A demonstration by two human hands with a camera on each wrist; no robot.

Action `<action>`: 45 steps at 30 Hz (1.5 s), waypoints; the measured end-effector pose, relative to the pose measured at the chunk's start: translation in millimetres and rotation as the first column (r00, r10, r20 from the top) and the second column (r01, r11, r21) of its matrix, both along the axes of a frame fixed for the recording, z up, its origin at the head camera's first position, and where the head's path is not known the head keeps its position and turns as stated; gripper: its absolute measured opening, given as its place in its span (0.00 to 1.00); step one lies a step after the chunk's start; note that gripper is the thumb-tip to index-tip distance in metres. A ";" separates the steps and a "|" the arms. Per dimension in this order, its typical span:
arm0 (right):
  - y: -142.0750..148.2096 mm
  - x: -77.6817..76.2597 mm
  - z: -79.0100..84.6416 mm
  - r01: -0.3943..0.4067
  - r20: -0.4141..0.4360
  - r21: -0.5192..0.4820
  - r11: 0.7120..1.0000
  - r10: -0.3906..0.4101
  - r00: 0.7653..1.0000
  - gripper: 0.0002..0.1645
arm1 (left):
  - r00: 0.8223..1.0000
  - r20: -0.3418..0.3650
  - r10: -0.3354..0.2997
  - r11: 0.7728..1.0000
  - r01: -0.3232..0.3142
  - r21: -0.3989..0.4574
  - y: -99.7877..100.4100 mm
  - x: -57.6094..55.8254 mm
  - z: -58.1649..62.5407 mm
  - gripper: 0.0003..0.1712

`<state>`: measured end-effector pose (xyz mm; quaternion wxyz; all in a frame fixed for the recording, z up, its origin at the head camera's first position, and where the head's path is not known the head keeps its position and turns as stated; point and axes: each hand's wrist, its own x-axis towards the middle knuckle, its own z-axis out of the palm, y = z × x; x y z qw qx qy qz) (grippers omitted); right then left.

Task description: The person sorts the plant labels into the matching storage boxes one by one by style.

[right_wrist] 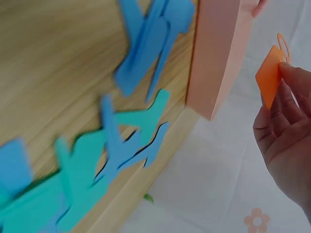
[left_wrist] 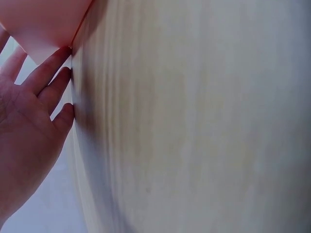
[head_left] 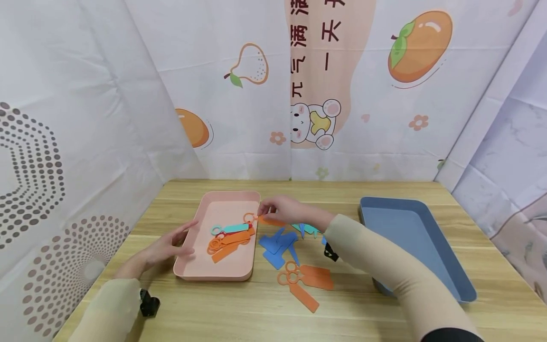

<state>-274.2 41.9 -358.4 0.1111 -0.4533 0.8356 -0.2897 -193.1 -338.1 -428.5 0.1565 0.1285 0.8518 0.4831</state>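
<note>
My right hand (head_left: pixel 282 210) pinches an orange plastic tag with a ring end (right_wrist: pixel 270 76) between thumb and fingers, above the right rim of the pink tray (head_left: pixel 188 266). In the right wrist view the hand (right_wrist: pixel 291 141) holds it by the part near the ring. My left hand (head_left: pixel 171 244) lies at the tray's left side, fingers spread and thumb over the rim; its fingertips (left_wrist: pixel 63 51) touch the outer wall in the left wrist view. Inside the tray are several orange tags (head_left: pixel 228 248), a turquoise tag (head_left: pixel 236 228) and a red one partly covered by them.
Blue flat pieces (head_left: pixel 279 244) lie scattered right of the pink tray. Turquoise pieces (right_wrist: pixel 87 158) sit behind them, partly hidden by my right arm in the head view. Nearer the front are orange tags (head_left: pixel 316 277). A blue-grey tray (head_left: pixel 397 204) stands at the right.
</note>
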 end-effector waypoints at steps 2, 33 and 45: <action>-10.2 -2.0 -0.2 0.012 -0.005 -0.004 1.000 -0.012 1.000 0.06 | 1.000 0.000 -0.003 1.000 0.003 -0.002 0.1 -0.1 -0.2 0.51; -97.1 4.0 -46.0 0.058 0.134 -0.085 0.995 -0.046 0.990 0.06 | 1.000 -0.005 -0.026 1.000 0.026 0.007 1.3 -2.4 -2.4 0.50; -101.6 6.8 -58.9 0.081 0.115 0.008 0.997 -0.082 0.990 0.06 | 1.000 -0.006 -0.021 1.000 0.021 0.009 1.4 -0.7 0.1 0.50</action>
